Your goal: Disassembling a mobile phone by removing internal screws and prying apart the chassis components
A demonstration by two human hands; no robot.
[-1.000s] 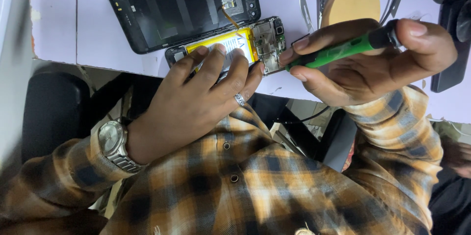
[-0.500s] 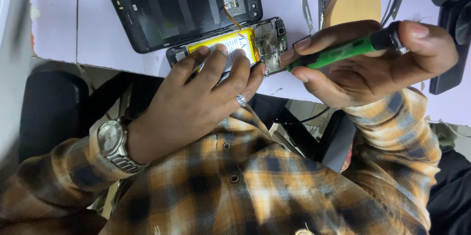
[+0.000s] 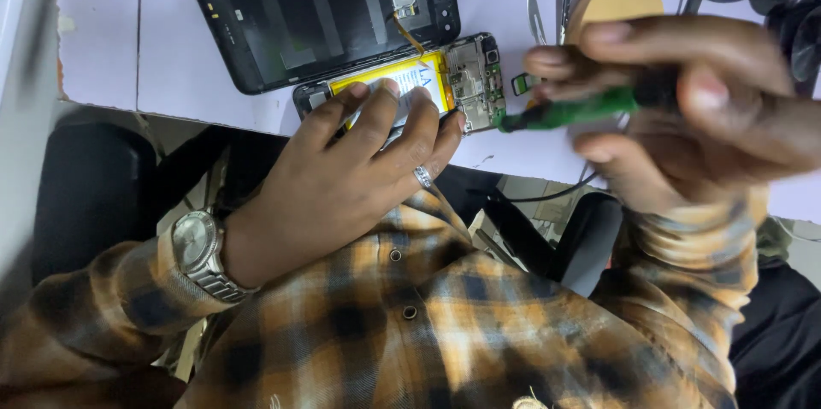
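Mid screw work: left hand [image 3: 342, 178] fingers flat, pinning the opened phone [image 3: 428, 84] at the table [image 3: 171, 41] edge, right hand [image 3: 684, 110] fingers closed around green screwdriver [image 3: 569, 111]; next needs tip seated on the board screw.

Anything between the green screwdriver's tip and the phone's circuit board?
Nothing visible. The right hand holds the screwdriver, its tip at the right edge of the board. The left hand lies over the yellow battery, left of the board, clear of the tip.
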